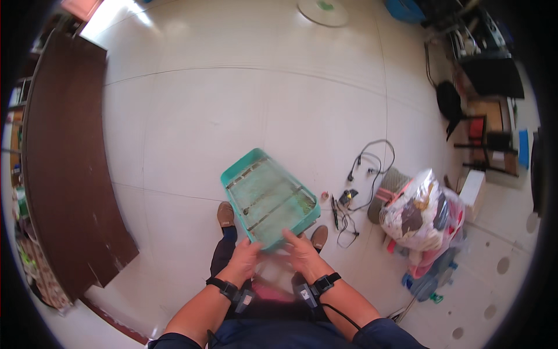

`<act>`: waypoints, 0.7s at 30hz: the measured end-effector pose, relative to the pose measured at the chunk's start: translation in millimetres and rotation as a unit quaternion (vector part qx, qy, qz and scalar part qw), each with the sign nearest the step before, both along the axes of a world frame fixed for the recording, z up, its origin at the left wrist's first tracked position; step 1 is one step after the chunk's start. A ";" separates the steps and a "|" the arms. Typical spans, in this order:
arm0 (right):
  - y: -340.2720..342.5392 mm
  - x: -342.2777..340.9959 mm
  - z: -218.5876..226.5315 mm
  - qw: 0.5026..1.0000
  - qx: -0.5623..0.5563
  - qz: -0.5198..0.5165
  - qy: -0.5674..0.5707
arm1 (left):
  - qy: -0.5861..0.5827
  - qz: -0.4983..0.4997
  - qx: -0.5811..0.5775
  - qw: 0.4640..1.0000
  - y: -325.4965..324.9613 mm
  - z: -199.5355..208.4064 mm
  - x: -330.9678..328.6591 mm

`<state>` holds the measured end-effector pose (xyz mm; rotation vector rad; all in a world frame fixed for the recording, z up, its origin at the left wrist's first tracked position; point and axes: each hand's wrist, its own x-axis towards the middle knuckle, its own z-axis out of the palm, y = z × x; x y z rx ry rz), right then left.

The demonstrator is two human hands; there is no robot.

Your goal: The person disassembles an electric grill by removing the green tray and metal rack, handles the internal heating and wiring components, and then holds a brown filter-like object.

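In front of me, a shallow teal plastic tray (273, 198) is tilted above the floor, its far end turned to the left. Its inside looks dusty, and thin dark strips run across it. My left hand (246, 257) is closed on its near edge at the left corner. Along the same edge, farther right, my right hand (300, 253) grips it too, thumb on top. The fingers of both hands are partly hidden beneath the tray. Between my wrists the view is blurred.
Right of the tray, a black cable (372, 200) and small tools (335, 212) lie on the floor. Beyond them sit a stuffed clear plastic bag (427, 218) and plastic bottles (427, 285). A long brown board (70, 157) stands at the left. A round white lid (323, 13) lies far ahead.
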<state>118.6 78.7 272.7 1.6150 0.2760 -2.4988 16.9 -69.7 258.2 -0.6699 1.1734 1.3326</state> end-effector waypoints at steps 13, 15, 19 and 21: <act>16.0 -53.8 1.8 0.987 0.155 0.017 -0.046 | 0.015 -0.103 0.026 0.994 -53.7 -8.8 -78.9; 21.7 -43.0 -6.7 0.989 0.141 0.012 -0.052 | 0.037 -0.122 -0.017 0.992 -67.6 -27.0 -82.2; 30.5 -13.0 -17.7 0.992 0.111 -0.012 -0.049 | 0.061 -0.196 -0.090 0.975 -84.6 -52.7 -79.7; 34.7 19.7 -27.6 0.991 0.116 -0.029 -0.065 | 0.072 -0.251 -0.100 0.960 -84.2 -70.3 -73.0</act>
